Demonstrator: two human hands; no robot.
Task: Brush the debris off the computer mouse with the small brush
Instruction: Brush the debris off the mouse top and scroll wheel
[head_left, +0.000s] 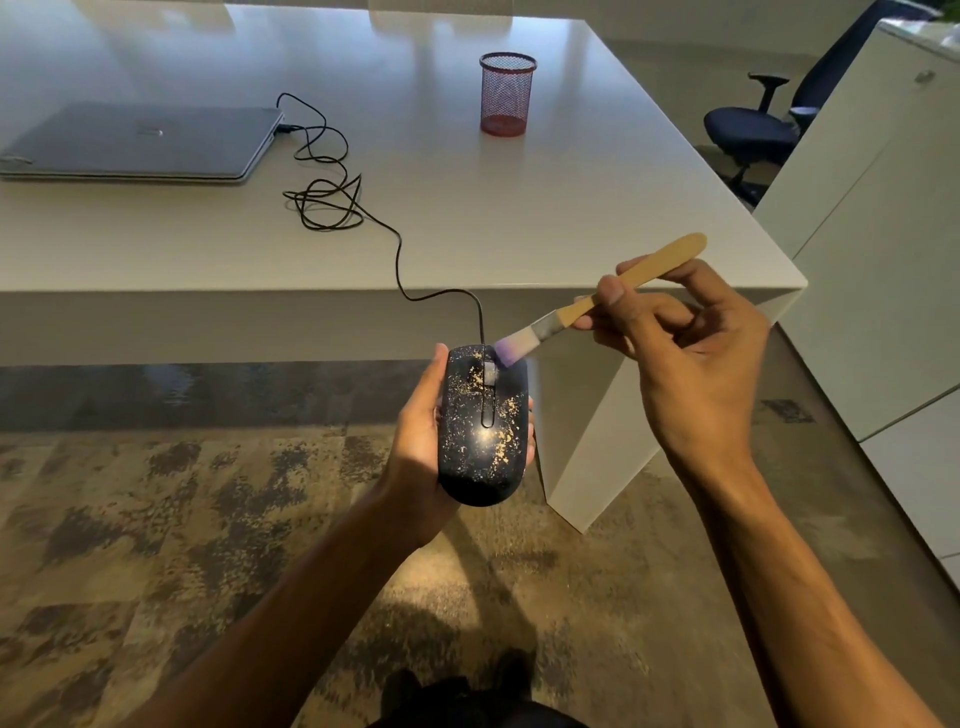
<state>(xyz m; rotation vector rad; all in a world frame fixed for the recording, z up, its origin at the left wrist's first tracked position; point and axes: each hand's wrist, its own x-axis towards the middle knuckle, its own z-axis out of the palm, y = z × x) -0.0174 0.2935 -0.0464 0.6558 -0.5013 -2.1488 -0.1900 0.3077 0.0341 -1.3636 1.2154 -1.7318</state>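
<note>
Desk (519, 208) space at ten o'clock is being taken up by a closed grey laptop (140, 143), lying flat. A black cable (332, 192) is being run from the laptop's right edge, through a loose tangle on the white top, over the near edge and down to a black computer mouse (480, 431). The mouse is being held off the desk, over the patterned carpet (156, 519), near the centre of the view, cradled in the left hand (421, 452) with fingers curled around its sides. Pale yellowish debris (501, 436) is being carried across its top, thickest around the scroll wheel and toward the rear. At twelve o'clock a red mesh pen cup (507, 93) is being left standing upright on the desk. A small brush (597, 306) with a wooden handle is being pinched between thumb and fingers of the right hand (691, 364), at two o'clock from the mouse; its bristles are being pressed against the mouse's front right corner. An office chair (753, 130) is being shown at one o'clock beside a white cabinet (883, 260).
</note>
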